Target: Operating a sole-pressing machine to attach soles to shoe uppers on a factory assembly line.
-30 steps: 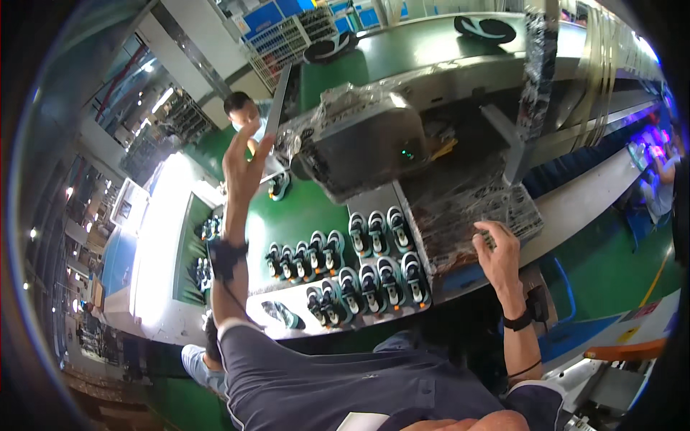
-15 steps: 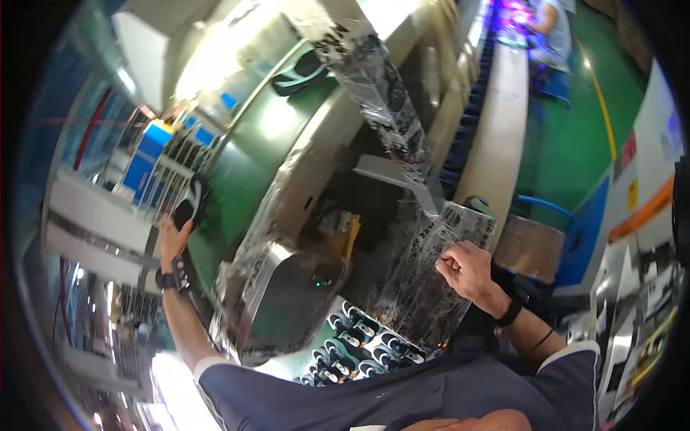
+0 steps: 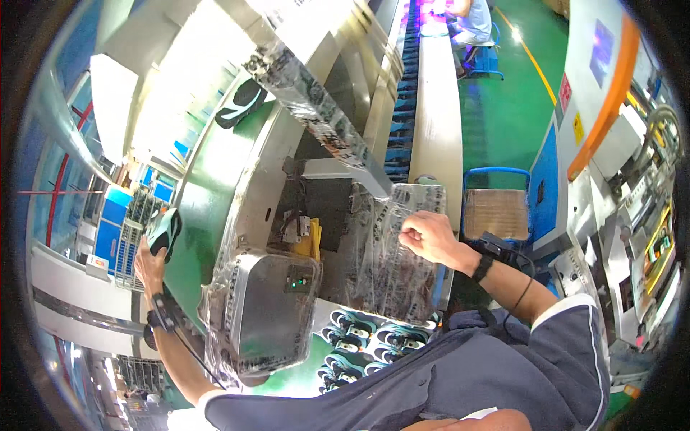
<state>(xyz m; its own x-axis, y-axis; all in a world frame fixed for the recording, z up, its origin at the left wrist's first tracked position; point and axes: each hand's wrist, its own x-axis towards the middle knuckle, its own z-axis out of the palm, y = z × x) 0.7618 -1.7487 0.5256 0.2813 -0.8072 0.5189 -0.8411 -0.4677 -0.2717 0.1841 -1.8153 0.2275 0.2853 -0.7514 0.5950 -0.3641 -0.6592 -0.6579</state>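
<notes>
My left hand, at the far left, has its fingers closed round one end of a black and pale-teal shoe. The shoe is tilted over the left edge of a green conveyor belt. A second black and white shoe lies farther up that belt. My right hand is curled shut over a box-shaped surface wrapped in plastic film, with nothing visible in the fingers. Whether it touches the film I cannot tell. Several teal and black shoes sit close to my body.
A film-wrapped bar slants across the middle. A metal box with green lights stands between my arms. Right of the long pale conveyor are a blue-framed stool and a machine with an orange edge. A seated person works far off.
The view has shifted, moving the scene leftward. My left hand still grips the shoe, which shows more of its teal side. The right hand stays curled over the wrapped surface.
</notes>
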